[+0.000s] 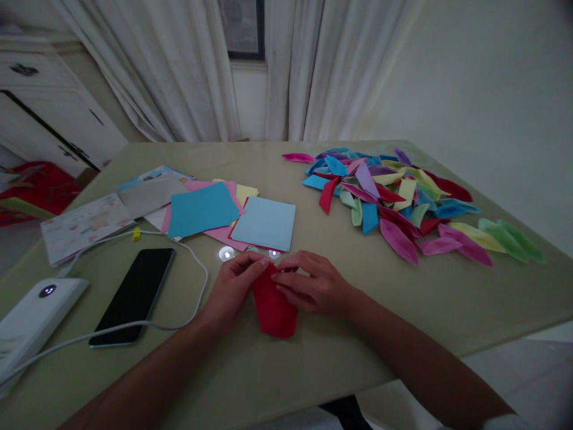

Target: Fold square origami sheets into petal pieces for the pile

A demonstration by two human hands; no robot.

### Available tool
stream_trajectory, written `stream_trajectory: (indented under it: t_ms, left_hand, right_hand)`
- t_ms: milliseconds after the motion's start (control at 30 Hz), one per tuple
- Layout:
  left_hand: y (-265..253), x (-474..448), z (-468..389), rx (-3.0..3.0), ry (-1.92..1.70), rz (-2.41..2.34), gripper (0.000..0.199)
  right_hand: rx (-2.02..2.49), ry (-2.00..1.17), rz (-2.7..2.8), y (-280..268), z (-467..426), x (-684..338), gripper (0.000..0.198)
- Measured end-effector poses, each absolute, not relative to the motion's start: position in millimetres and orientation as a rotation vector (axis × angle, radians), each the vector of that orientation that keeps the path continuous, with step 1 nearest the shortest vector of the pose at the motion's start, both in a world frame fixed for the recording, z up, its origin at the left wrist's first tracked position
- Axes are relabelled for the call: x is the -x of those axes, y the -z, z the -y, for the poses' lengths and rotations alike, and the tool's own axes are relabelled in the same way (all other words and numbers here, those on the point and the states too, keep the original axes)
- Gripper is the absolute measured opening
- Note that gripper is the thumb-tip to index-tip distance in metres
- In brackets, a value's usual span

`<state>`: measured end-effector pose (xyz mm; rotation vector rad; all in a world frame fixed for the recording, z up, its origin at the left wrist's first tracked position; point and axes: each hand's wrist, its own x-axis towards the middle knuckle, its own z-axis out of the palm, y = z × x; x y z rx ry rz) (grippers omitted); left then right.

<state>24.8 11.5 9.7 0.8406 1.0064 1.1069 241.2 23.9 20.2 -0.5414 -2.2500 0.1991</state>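
Note:
Between my hands, low over the near middle of the table, is a red folded paper (275,307). My left hand (233,286) pinches its upper left edge, thumb on top. On the upper right edge, the bent fingers of my right hand (316,283) close against the paper; their tips are partly hidden. Just beyond the hands lies a stack of light blue square paper (266,224) with a red edge showing beneath. To its left, a teal sheet (203,209) rests on pink paper (230,190).
A heap of colourful folded paper pieces (380,185) spreads over the table's far right. At the left lie a black phone (134,292), a white power bank (40,322) with a white cable (199,292), and a printed sheet (89,224). Curtains (179,65) hang behind the table.

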Motion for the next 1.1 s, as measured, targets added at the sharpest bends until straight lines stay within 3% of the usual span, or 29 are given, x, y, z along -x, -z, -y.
stream_trajectory:
  t_ms: [100,400,533,867,1100]
  left_hand:
    - [-10.4,-25.2,-10.6,-0.917,-1.099,-1.034,0.027]
    - [-12.8,-29.1,-9.0,-0.969,-1.093,-1.050,0.031]
    - [-14.1,-29.5,-8.0,-0.990,-1.131,-1.069,0.031]
    - [-6.4,-25.8,-11.5,-0.892,-1.114,-1.103,0.042]
    - [-16.9,-29.8,-8.2,-0.958,-1.098,-1.095,0.035]
  right_hand:
    - [0.642,-0.472,2.096,-18.3,-21.5,-235.9,0.008]
    - [0.979,-1.348,1.576,-18.1,-24.4,-230.8,0.028]
    - [1.014,-1.455,1.489,-20.8,-24.6,-229.0,0.035]
    - [0.998,-1.451,1.489,-21.7,-23.9,-229.2,0.028]
    - [1.018,-1.521,1.469,-19.3,-22.8,-227.4,0.033]
